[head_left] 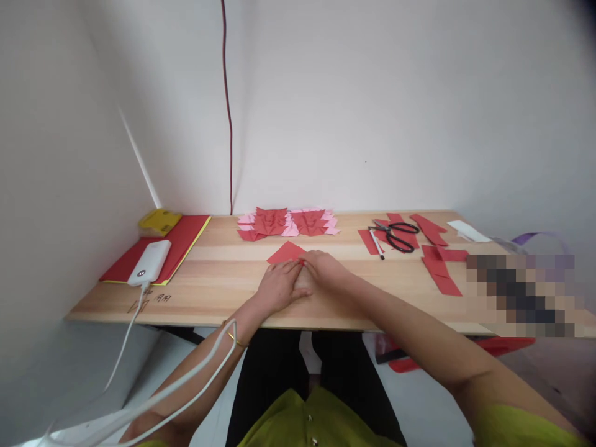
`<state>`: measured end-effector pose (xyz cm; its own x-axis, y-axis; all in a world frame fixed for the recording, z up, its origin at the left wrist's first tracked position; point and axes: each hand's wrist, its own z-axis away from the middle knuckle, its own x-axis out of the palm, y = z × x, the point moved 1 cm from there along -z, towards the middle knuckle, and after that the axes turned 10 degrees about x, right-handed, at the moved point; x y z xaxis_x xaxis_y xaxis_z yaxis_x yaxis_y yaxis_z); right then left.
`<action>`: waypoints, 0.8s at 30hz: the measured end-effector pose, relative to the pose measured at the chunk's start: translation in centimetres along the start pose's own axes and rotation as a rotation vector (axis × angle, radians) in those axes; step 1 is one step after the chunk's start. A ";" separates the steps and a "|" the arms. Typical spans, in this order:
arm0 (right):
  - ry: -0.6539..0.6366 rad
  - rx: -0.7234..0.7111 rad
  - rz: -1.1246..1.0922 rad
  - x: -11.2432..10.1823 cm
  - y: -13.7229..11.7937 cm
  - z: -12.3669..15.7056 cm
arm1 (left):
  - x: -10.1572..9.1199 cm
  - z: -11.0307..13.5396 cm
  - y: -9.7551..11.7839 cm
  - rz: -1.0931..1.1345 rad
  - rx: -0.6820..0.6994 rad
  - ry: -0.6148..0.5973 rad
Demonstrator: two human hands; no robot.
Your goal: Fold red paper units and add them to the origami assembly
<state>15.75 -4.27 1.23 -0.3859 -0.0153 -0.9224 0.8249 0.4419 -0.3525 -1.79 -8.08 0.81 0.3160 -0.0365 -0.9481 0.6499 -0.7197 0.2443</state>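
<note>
A small red folded paper (285, 251) lies on the wooden table (223, 279) in front of me. My left hand (279, 287) rests palm down with its fingertips pressed on the paper's near edge. My right hand (326, 270) lies beside it, its fingers also pressing that near edge. The two hands touch each other. The part of the paper under the fingers is hidden.
A row of folded red and pink paper pieces (287, 222) lies at the back. Black scissors (395, 234) and a pen (376, 243) lie on red strips (437, 264) at right. At left are a white power bank (149, 262), red sheets (181, 239) and a yellow block (159, 221).
</note>
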 end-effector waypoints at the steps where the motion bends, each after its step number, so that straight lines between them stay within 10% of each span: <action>1: -0.003 -0.005 0.034 0.3 -0.1 0.7 | 0.0 0.0 -0.1 0.007 -0.002 0.000; 7: 0.059 -0.014 0.124 0.1 0.8 3.4 | -0.5 0.1 -0.3 0.009 0.006 -0.036; 24: -0.047 -0.015 -0.114 0.0 2.6 -1.3 | -0.1 -5.7 -3.9 -0.261 0.133 -0.136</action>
<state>17.35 -2.00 0.49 -0.4568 -0.1078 -0.8830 0.7705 0.4482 -0.4533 -0.47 -1.31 1.15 0.0495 0.0754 -0.9959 0.5980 -0.8009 -0.0309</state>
